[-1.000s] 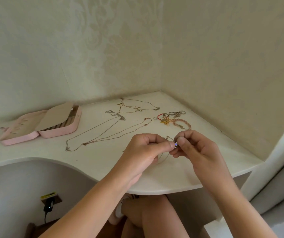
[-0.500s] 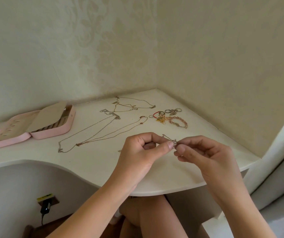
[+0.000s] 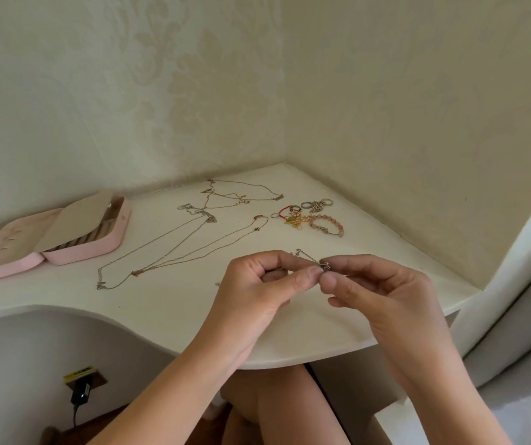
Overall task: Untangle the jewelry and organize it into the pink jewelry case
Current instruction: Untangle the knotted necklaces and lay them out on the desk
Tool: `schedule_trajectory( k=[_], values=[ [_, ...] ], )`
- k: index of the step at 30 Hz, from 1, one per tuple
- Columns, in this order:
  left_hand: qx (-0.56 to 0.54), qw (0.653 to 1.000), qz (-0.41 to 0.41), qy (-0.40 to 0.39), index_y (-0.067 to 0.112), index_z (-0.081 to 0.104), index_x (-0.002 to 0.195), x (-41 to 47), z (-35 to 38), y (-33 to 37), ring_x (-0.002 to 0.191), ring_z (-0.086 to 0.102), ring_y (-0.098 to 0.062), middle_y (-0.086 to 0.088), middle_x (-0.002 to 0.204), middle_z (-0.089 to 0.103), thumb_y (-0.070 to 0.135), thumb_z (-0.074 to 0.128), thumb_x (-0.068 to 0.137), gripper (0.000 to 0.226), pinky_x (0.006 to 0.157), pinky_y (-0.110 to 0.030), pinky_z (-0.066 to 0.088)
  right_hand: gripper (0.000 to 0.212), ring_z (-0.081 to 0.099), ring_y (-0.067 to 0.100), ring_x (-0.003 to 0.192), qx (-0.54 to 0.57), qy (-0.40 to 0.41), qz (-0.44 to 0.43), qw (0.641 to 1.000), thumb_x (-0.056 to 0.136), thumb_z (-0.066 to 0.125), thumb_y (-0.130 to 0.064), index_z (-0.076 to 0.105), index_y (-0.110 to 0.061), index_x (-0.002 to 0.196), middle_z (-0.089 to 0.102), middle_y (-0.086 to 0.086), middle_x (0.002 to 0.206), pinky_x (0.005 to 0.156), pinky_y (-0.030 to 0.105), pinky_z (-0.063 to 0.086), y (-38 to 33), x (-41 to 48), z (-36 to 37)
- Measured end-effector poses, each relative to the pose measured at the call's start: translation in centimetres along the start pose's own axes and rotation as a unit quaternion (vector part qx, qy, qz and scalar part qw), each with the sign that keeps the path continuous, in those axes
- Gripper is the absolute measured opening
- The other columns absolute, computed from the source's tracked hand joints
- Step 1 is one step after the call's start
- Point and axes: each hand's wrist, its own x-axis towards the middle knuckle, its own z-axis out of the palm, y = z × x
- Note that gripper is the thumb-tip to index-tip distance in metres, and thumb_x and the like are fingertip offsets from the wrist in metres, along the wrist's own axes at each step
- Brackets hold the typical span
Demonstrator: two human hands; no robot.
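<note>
While left hand [image 3: 257, 284] and right hand [image 3: 383, 290] pinch a thin silver chain [image 3: 306, 255], looks like the untangling step; next probably needs gentle teasing.

A home bedroom corner: damask wallpaper [image 3: 193, 91], a white corner vanity shelf [image 3: 161, 309], a wall socket [image 3: 81, 379].

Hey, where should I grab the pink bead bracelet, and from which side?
Pinch the pink bead bracelet at its right-hand beads, from above. It lies flat as an open loop, and its left side seems to touch the gold charm cluster, so the right arc is free.
</note>
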Motion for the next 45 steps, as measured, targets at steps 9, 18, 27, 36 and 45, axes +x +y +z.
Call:
schedule_trajectory(
  k=[9,18,27,36,45],
  values=[
    [-0.067,0.997,-0.03,0.007,0.012,0.079,0.081,0.5,-0.3,0.3,0.047,0.021,-0.01,0.002,0.053,0.018,0.031,0.06,0.08,0.027,0.046,-0.016,0.03,0.013,0.069,0.019,0.066,0.016,0.006,0.01,1.0,0.062,0.074,-0.014,0.075,-0.007,0.074,0.073,0.014,0.075,0.064,0.022,0.057,0.0,0.1,-1.0],
    [-0.228,0.96,-0.02,0.161,0.014,0.053,0.075,4.6,-6.6,1.4,0.038,0.023,-0.002,0.011,0.046,0.025,0.021,0.04,0.101,0.03,0.037,-0.014,0.02,0.015,0.065,0.014,0.06,-0.035,0.01,0.04,0.999,0.06,0.074,-0.014,0.077,-0.012,0.075,0.071,0.012,0.071,0.061,0.017,0.054,-0.3,0.3,-3.7],
    [-0.109,0.946,-0.069,0.297,0.016,0.05,0.076,8.1,-14.2,-2.1,0.034,0.022,-0.003,0.013,0.04,0.026,0.02,0.033,0.104,0.033,0.035,-0.014,0.017,0.013,0.064,0.005,0.062,-0.127,0.166,0.016,0.978,0.084,0.067,-0.002,0.071,-0.015,0.082,0.07,-0.002,0.068,0.065,0.01,0.053,1.5,1.8,-7.4],
    [0.039,0.935,-0.034,0.352,0.014,0.059,0.075,10.5,-16.8,-2.0,0.042,0.041,-0.002,0.008,0.054,0.045,0.026,0.052,0.098,0.026,0.039,-0.012,0.033,0.005,0.068,0.01,0.067,-0.073,0.188,-0.01,0.98,0.087,0.066,-0.008,0.069,-0.01,0.084,0.071,0.003,0.074,0.069,0.015,0.055,1.3,3.2,-8.0],
    [0.117,0.931,0.009,0.345,0.011,0.065,0.076,10.8,-16.4,-2.5,0.05,0.06,0.002,0.009,0.056,0.066,0.016,0.063,0.092,0.017,0.048,-0.01,0.045,0.017,0.071,0.013,0.075,-0.025,0.145,0.009,0.989,0.074,0.07,-0.006,0.07,-0.006,0.091,0.075,0.008,0.08,0.075,0.017,0.056,1.2,3.2,-8.1]
  ],
)
